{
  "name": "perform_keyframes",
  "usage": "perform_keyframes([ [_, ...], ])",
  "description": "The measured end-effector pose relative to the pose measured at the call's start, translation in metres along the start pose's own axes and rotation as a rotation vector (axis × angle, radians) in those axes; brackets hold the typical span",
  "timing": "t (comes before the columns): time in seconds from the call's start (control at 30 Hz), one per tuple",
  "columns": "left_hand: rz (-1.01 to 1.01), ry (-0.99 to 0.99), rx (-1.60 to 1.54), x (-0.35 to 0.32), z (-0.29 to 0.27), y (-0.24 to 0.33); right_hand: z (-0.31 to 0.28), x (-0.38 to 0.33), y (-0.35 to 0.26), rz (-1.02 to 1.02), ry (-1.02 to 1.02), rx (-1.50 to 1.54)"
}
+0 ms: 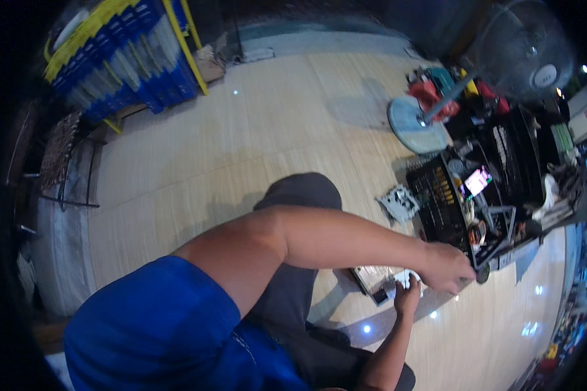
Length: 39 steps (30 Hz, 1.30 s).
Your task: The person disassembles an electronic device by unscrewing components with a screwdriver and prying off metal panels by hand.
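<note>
My left arm reaches from the left across my dark-trousered legs. My left hand (pixel 447 266) is beside the lower corner of a black plastic crate (pixel 438 199), back of the hand up and fingers curled; whatever they hold is hidden. Coming up from the lower edge, my right hand (pixel 407 298) is closed, thumb and finger at a small white piece (pixel 406 278). That piece is over the edge of a flat, pale panel with a dark rim (pixel 372 279), partly covered by my left forearm. The white piece's kind is too blurred to tell.
A lit phone (pixel 477 182) and metal brackets lie in the crate. Beside it, a patterned grey-white part (pixel 399 202) rests on the tiled floor. A standing fan (pixel 419 124) rises behind. Blue panels in a yellow frame (pixel 127 65) stand far left, near a metal-legged seat (pixel 62 153).
</note>
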<state>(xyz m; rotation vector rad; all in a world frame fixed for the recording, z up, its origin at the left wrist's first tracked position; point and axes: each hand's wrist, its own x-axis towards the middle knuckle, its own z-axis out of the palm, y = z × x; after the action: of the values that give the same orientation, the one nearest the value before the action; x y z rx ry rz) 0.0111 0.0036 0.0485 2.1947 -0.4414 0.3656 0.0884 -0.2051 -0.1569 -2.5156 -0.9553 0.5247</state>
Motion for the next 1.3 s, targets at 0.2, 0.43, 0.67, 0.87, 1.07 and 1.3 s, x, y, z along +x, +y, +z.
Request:
perform_keyframes([
  [0.2,0.814,0.767,-0.345,0.021,-0.065,0.140,0.002,0.003,-0.002,-0.242,0.285,-0.149],
  [0.43,0.808,1.109,-0.135,0.036,-0.075,0.188,0.013,0.018,0.017,-0.085,0.201,0.005],
  [0.67,0.735,1.019,-0.296,0.049,-0.057,0.168,0.029,0.027,0.045,0.031,0.139,0.104],
  [0.87,0.723,0.951,-0.376,0.059,-0.055,0.159,0.046,0.033,0.068,0.117,0.123,0.196],
  [1.07,0.667,0.838,-0.426,0.056,-0.050,0.149,0.058,0.036,0.084,-0.098,0.256,0.072],
  [1.3,0.531,0.623,-0.443,0.036,-0.036,0.125,0.054,0.027,0.089,-0.047,0.208,0.133],
])
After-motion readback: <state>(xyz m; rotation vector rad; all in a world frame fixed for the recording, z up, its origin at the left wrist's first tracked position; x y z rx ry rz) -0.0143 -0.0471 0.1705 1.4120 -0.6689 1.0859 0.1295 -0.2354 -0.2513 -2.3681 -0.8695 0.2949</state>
